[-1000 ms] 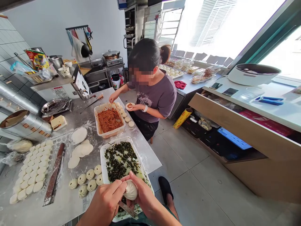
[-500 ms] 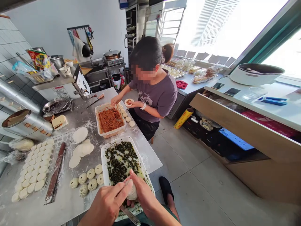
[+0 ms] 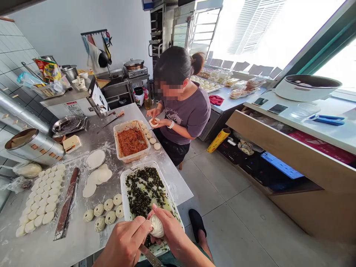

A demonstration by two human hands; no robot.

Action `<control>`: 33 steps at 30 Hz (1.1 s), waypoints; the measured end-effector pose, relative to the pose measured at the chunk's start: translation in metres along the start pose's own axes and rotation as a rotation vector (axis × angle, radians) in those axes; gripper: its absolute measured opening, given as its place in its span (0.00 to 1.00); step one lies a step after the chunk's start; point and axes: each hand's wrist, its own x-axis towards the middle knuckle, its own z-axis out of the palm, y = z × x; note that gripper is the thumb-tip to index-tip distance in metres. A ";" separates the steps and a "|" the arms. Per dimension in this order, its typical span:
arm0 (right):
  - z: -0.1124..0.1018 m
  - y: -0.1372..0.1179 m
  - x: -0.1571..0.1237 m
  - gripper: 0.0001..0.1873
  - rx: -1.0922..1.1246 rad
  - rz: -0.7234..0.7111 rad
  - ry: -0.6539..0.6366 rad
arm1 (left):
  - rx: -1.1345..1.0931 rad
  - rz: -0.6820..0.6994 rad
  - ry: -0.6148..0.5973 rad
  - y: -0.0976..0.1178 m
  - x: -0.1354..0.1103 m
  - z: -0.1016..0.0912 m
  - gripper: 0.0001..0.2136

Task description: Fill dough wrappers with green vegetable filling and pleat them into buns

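A pleated white dough bun (image 3: 157, 226) rests in my right hand (image 3: 172, 227), whose fingers and thumb curl round it. With thumb and forefinger, my left hand (image 3: 126, 237) pinches the bun's gathered edge on its left side. A flat metal utensil (image 3: 150, 256) sticks out from beneath my left hand; its other end is hidden. Both hands are over the near end of a white tub (image 3: 124, 196) of chopped dark-green filling (image 3: 143, 185). Just left of the tub, several finished pleated buns (image 3: 99, 224) stand in rows on the steel table (image 3: 69, 252).
Flat dough rounds (image 3: 97, 176), a brown wooden stick (image 3: 66, 204) and rows of dough pieces (image 3: 41, 200) lie to the left. Beyond is a tub of reddish filling (image 3: 130, 141). A co-worker (image 3: 183, 100) sits across the corner, holding a filled wrapper (image 3: 154, 122).
The bun has turned in my hands, so more of its pleats show. The co-worker's hand has moved from the reddish filling to the wrapper.
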 end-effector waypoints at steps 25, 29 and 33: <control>0.002 -0.004 0.008 0.31 -0.017 0.082 -0.102 | -0.024 0.050 0.031 -0.005 -0.006 -0.003 0.18; 0.004 -0.001 0.012 0.28 -0.030 0.055 -0.099 | -0.079 -0.032 0.052 -0.007 -0.013 -0.001 0.16; 0.008 0.001 0.018 0.34 -0.064 0.098 -0.104 | -0.062 0.005 0.042 -0.010 -0.015 -0.005 0.21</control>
